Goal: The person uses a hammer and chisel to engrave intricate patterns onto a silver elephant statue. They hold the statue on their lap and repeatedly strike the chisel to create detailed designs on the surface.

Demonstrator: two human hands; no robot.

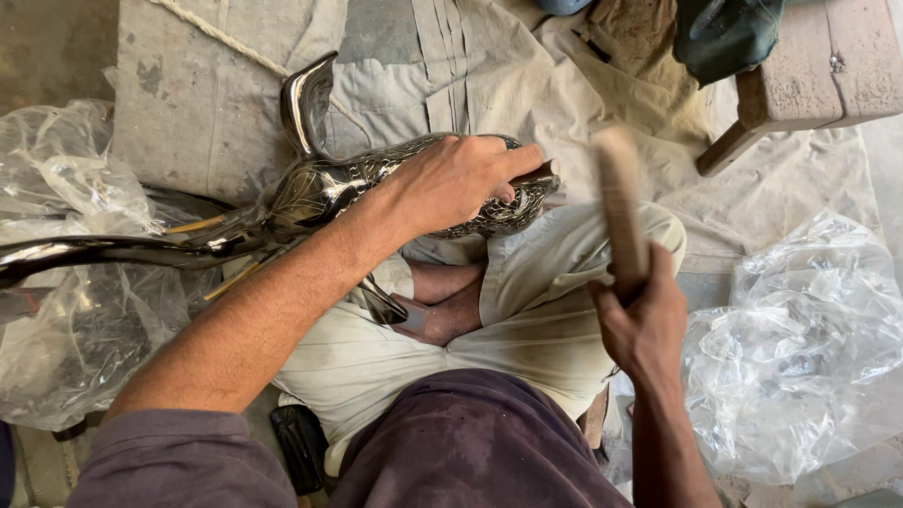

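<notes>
Hands apart: left hand (458, 181) clamped over engraved metal bird figure (324, 188), pinning thin chisel (536, 174) against body; figure lies across lap, above crossed legs. Right hand (644, 320) gripping wooden mallet (621, 202), raised, blurred. Cloth (470, 56) spread on floor beneath; clear plastic wrap (800, 348) beside right knee; wooden stool (828, 66) at cloth's far right corner.
</notes>
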